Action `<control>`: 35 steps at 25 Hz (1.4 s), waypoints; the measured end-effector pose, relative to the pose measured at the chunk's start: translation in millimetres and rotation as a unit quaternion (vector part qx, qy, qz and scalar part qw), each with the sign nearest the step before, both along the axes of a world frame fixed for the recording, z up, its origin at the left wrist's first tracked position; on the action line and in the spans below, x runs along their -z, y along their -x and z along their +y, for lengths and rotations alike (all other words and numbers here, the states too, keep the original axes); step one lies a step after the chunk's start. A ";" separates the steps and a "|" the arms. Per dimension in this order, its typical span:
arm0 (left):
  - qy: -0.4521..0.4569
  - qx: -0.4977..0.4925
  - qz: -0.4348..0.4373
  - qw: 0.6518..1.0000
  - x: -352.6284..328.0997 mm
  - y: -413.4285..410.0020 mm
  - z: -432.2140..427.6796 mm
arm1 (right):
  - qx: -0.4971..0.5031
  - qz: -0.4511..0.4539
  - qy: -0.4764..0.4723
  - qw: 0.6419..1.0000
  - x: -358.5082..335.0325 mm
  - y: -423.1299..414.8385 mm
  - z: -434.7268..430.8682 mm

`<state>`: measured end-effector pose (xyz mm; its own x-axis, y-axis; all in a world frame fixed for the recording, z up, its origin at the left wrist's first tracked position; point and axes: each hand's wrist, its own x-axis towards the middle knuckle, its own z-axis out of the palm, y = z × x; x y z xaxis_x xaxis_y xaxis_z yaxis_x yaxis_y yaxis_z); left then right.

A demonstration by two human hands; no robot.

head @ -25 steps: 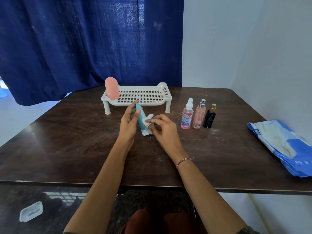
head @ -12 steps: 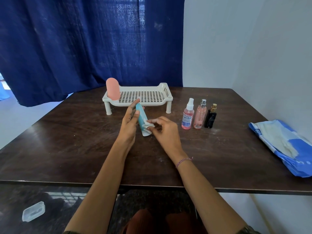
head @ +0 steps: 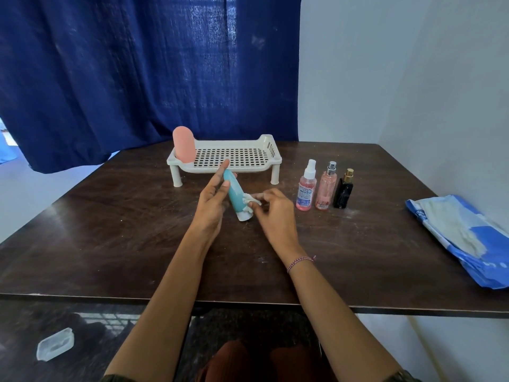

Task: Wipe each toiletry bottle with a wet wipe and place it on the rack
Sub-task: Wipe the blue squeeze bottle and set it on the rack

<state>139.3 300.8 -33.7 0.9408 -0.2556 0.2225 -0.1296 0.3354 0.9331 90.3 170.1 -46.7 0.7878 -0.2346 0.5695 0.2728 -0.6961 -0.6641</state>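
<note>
My left hand (head: 210, 201) holds a teal tube (head: 235, 195) by its upper end, tilted, with the white cap at the bottom. My right hand (head: 271, 213) pinches a white wet wipe (head: 249, 202) against the tube's lower right side. Behind them stands the white perforated rack (head: 242, 168) with a pink bottle (head: 184, 144) upright at its left end. To the right, three bottles stand in a row on the table: a red spray bottle (head: 305, 188), a pink spray bottle (head: 325, 188) and a black bottle (head: 343, 190).
A blue and white wipes pack (head: 462, 235) lies at the right side of the dark wooden table (head: 110, 244). A blue curtain (head: 124, 73) hangs behind. A small clear plastic box (head: 55, 344) lies on the floor at lower left.
The wipe has slid along the teal tube toward its lower part, and the tube has tilted a little more with its cap end nearer me.
</note>
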 end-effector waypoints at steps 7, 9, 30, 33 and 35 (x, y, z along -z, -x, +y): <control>-0.015 0.015 -0.002 1.000 -0.8 -0.1 1.3 | -0.071 -0.068 0.043 0.994 -1.9 4.2 9.9; -0.019 0.015 -0.003 1.000 -1.2 0.9 1.1 | -0.050 -0.052 0.017 0.997 -1.7 3.0 5.8; -0.058 0.057 -0.014 0.997 -3.6 4.8 0.0 | -0.039 -0.068 -0.039 0.996 -7.0 5.4 2.4; -0.064 0.068 -0.028 0.995 -1.1 1.5 2.4 | -0.087 -0.096 0.006 0.992 -6.6 8.2 8.5; -0.069 0.070 -0.034 0.995 -0.8 0.6 2.8 | -0.081 -0.102 0.013 0.991 -5.8 6.7 8.6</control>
